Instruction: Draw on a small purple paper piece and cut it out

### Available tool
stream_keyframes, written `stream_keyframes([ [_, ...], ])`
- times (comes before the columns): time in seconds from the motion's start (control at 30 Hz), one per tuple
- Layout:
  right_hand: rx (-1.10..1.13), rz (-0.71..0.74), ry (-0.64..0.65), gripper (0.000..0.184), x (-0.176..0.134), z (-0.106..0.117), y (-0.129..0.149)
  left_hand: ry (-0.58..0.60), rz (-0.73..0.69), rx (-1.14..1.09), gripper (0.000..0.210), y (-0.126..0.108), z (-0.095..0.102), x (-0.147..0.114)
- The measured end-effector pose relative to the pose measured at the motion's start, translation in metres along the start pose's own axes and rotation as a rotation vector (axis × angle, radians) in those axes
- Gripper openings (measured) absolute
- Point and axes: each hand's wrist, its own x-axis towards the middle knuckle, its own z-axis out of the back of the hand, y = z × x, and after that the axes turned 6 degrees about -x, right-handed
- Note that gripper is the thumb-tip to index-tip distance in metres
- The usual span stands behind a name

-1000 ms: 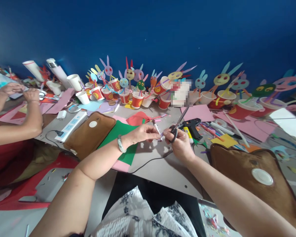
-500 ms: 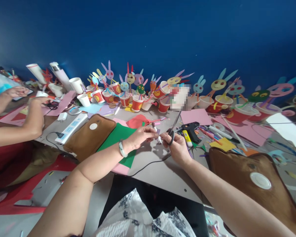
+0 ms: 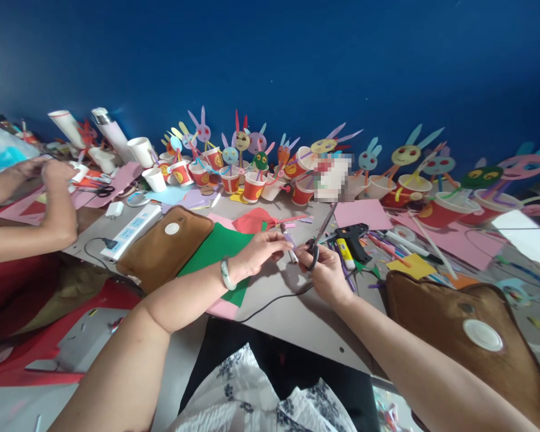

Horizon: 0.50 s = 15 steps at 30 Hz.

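Note:
My right hand [image 3: 327,273] is closed around a pair of scissors [image 3: 314,257], its fingers in the dark handles and the blades pointing up and away. Just to the left, my left hand [image 3: 261,253] pinches thumb and fingers together close to the right fingertips. Whatever is in that pinch is too small to make out. Behind the fingertips lies a slim purple and white pen-like stick [image 3: 290,239]. Green paper [image 3: 220,255] lies under my left wrist. A black glue gun [image 3: 354,240] and a yellow glue stick [image 3: 345,254] are beyond my right hand.
Red paper cups [image 3: 254,187] with paper rabbit figures line the blue wall. Brown cushion-like pads lie left [image 3: 166,240] and right [image 3: 468,336]. A power strip [image 3: 130,233] sits left, and a black cable [image 3: 274,298] crosses the table. A co-worker's hands [image 3: 56,171] are at far left.
My hands stay close together; the small purple piece at my left fingertips no longer shows clearly. The co-worker's hand has left the scissors on the pink paper and moved up beside the other hand.

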Motion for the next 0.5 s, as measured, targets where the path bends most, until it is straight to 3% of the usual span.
stream_keyframes([
  [0.5, 0.072, 0.082, -0.053, 0.024, 0.005, 0.007, -0.014, 0.121, -0.009, 0.309, 0.029, -0.005, -0.003, -0.006],
])
